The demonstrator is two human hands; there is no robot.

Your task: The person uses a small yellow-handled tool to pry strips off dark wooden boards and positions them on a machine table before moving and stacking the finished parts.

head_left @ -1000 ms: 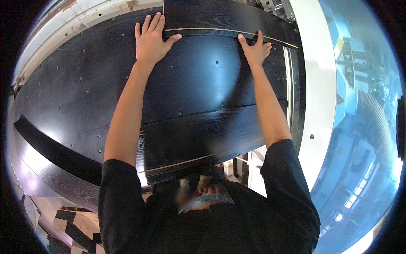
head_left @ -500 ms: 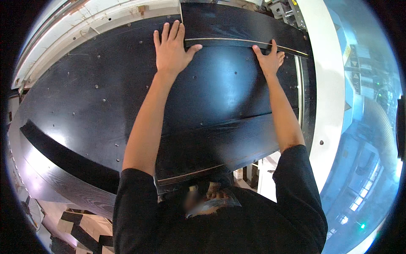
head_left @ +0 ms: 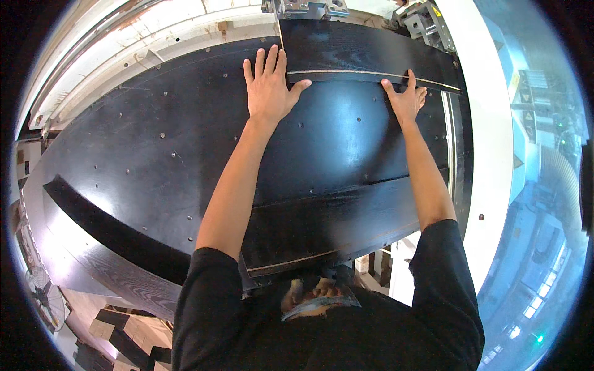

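Observation:
A black wood-grain panel (head_left: 365, 49) with a pale line along its near edge lies at the far side of a dark, studded machine table (head_left: 204, 142). My left hand (head_left: 270, 89) rests at the panel's near left corner, fingers spread flat on the table and its thumb along the near edge. At the right part of that same edge is my right hand (head_left: 405, 100). Its thumb and index finger are apart, with the other fingers loosely bent. Neither hand grips the panel. A second black panel (head_left: 322, 216) lies close to my body, below both forearms.
Another wood-grain panel (head_left: 117, 266) with a black strip stands at the near left. Metal clamps (head_left: 315, 8) sit beyond the far panel. A pale metal rail (head_left: 450, 136) and a white machine frame (head_left: 492, 154) bound the right side. Stacked boards (head_left: 127, 334) show at lower left.
The whole view has shifted, so everything sits slightly lower and farther right, and metal clamps show past the far panel. Both hands keep their places along the panel's edge.

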